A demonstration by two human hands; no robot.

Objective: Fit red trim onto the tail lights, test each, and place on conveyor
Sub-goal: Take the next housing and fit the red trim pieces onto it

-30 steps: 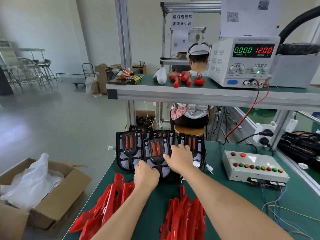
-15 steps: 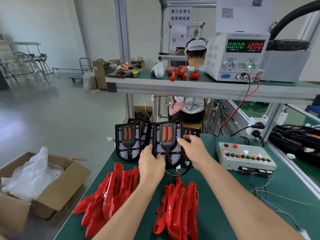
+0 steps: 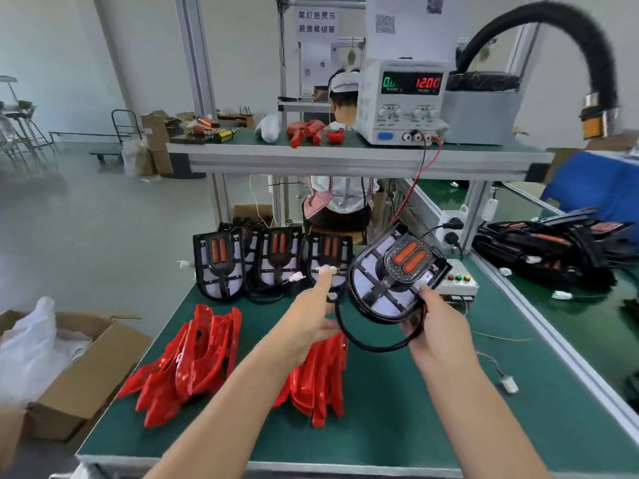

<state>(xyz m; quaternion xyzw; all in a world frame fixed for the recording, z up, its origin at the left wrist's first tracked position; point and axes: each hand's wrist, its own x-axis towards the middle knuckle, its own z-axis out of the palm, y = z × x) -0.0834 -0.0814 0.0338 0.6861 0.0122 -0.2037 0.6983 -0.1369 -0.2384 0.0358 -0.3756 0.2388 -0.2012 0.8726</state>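
Right hand [image 3: 432,326]: fingers curled on lower edge of tail light [image 3: 392,274], held tilted above bench, just right of the standing lamp row [image 3: 273,261]. Left hand [image 3: 311,323]: loosely open, forefinger out, holding nothing visible. Step: unit picked, trim not fitted. Next: take red trim [image 3: 321,375] lying below lamp, align w/ housing.

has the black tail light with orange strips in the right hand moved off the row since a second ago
Yes. The black tail light with orange strips left the row of black housings, now lifted right, before the white button box, in the right hand.
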